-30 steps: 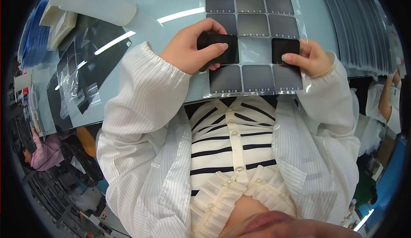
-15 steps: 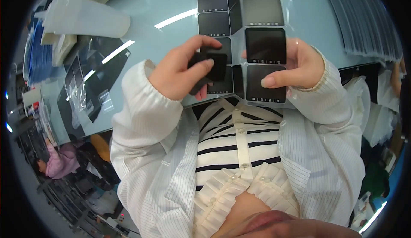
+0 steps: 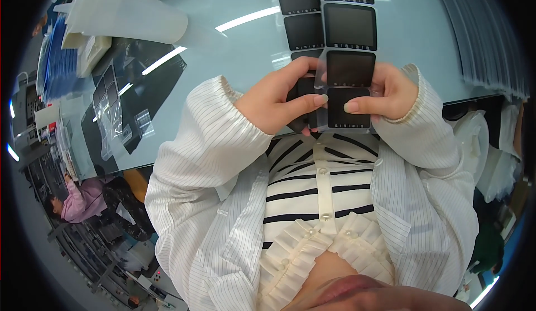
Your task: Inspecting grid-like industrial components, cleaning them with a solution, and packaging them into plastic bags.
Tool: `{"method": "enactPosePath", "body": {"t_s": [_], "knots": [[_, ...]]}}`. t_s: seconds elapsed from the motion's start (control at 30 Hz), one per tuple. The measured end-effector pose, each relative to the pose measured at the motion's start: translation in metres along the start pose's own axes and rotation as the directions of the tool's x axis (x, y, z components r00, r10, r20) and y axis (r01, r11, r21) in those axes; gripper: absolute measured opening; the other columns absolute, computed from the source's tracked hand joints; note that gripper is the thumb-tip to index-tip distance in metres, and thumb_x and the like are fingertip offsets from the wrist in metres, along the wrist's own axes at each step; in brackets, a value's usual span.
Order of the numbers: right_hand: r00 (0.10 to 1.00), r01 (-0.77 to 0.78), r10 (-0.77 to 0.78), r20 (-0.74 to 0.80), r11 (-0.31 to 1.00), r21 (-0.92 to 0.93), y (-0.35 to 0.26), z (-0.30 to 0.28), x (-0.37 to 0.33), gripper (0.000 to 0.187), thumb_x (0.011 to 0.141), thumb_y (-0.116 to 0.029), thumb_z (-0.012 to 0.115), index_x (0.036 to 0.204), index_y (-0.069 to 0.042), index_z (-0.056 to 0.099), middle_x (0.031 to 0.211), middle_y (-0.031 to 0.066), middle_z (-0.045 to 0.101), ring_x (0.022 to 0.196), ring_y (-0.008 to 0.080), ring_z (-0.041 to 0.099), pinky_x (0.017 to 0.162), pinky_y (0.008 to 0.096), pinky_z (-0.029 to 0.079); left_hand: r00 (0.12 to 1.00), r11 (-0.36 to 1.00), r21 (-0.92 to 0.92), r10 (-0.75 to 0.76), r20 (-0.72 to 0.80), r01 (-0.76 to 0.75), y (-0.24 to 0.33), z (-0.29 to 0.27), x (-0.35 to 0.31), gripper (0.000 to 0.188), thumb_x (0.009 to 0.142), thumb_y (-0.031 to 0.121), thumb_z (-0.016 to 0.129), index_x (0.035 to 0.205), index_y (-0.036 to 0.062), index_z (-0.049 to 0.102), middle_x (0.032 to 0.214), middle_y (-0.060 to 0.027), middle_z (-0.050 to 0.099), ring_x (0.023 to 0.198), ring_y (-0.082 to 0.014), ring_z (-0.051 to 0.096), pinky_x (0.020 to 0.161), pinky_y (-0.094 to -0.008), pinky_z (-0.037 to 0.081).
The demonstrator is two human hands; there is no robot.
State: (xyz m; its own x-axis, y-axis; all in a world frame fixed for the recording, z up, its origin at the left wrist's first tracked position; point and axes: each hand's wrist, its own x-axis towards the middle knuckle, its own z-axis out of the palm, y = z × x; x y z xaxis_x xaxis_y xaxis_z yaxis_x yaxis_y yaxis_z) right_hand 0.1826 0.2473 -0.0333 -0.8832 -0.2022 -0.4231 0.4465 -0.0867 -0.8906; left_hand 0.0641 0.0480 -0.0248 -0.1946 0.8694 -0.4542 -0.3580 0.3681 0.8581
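A clear plastic sheet (image 3: 324, 31) carries dark square panels in two columns, running away from me over the glassy table. In the right column, the panels (image 3: 350, 27) have a row of small marks along their near edges. My right hand (image 3: 393, 96) grips the near end of this column, thumb flat on the nearest panel. My left hand (image 3: 276, 101) is closed at the column's left edge, its thumb on the clear border and its fingers curled beneath. Part of the left column's panels (image 3: 304, 32) is hidden behind that hand. Whether a loose panel remains within its fingers is unclear.
A translucent white plastic jug (image 3: 131, 17) lies at the far left, beside a pile of blue sheets (image 3: 60, 68). Closer in are a dark sheet (image 3: 159, 73) and a clear bag (image 3: 109, 115). Layered sheets (image 3: 480, 37) line the right side. A person in pink (image 3: 84, 202) sits at left.
My left hand has moved right, from over the left column to the right column's edge. The dark piece under its thumb no longer shows there. The far panels have shifted toward me.
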Motion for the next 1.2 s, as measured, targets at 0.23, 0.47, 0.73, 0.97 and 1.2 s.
{"method": "enactPosePath", "body": {"t_s": [0.23,0.47,0.73,0.97,1.2], "knots": [[1.0,0.027,-0.026,0.018,0.999,-0.032,0.005,-0.02,-0.007,0.051,0.076,-0.012,0.071,0.122,-0.002,0.051,0.1,0.006,0.064,0.057,0.0042,0.051,0.051,0.0175,0.042,0.999,0.999,-0.034,0.021,-0.029,-0.022,0.003,-0.006,-0.002,0.035,0.089,0.005,0.053,0.123,0.0034,0.044,0.097,-0.0105,0.058,0.066,-0.0147,0.06,0.06,-0.0254,0.054],[0.992,0.099,-0.094,-0.087,0.993,0.056,0.026,-0.041,-0.025,0.055,0.072,-0.003,0.071,0.121,0.004,0.048,0.106,0.0086,0.061,0.096,0.0157,0.06,0.084,0.0277,0.047,0.996,0.995,-0.057,0.084,-0.019,-0.085,0.002,-0.026,-0.022,0.037,0.087,0.005,0.055,0.124,0.0085,0.048,0.094,-0.0096,0.059,0.062,-0.0133,0.06,0.057,-0.0234,0.053],[0.999,-0.018,0.019,-0.034,0.999,0.038,0.007,-0.037,-0.007,0.064,0.069,-0.002,0.072,0.126,0.004,0.042,0.108,0.0094,0.06,0.081,0.0131,0.062,0.068,0.0222,0.049,0.716,0.946,-0.066,0.194,-0.671,-0.318,-0.044,-0.067,-0.157,0.046,0.083,0.011,0.061,0.127,0.0116,0.049,0.101,-0.0128,0.057,0.061,-0.0146,0.061,0.051,-0.0226,0.053],[0.996,0.077,-0.08,-0.05,0.996,-0.054,0.011,-0.042,0.025,0.061,0.073,-0.003,0.071,0.126,0.0,0.043,0.108,0.0096,0.06,0.055,0.0047,0.054,0.04,0.0154,0.037,-0.311,0.342,0.225,-0.221,-0.924,-0.912,-0.223,-0.138,-0.283,0.035,0.086,-0.001,0.047,0.122,0.0004,0.05,0.106,-0.0164,0.06,0.09,-0.0257,0.063,0.077,-0.0294,0.057],[0.992,0.115,-0.121,-0.046,0.987,-0.108,0.017,-0.045,0.028,0.064,0.076,-0.007,0.071,0.131,-0.001,0.038,0.105,0.0084,0.061,0.05,0.0035,0.051,0.038,0.0154,0.037,-0.316,0.32,0.183,-0.437,-0.842,-0.93,-0.307,-0.215,-0.257,0.031,0.088,0.005,0.04,0.117,0.0,0.05,0.115,-0.0217,0.054,0.11,-0.0405,0.051,0.092,-0.0524,0.048]]}}
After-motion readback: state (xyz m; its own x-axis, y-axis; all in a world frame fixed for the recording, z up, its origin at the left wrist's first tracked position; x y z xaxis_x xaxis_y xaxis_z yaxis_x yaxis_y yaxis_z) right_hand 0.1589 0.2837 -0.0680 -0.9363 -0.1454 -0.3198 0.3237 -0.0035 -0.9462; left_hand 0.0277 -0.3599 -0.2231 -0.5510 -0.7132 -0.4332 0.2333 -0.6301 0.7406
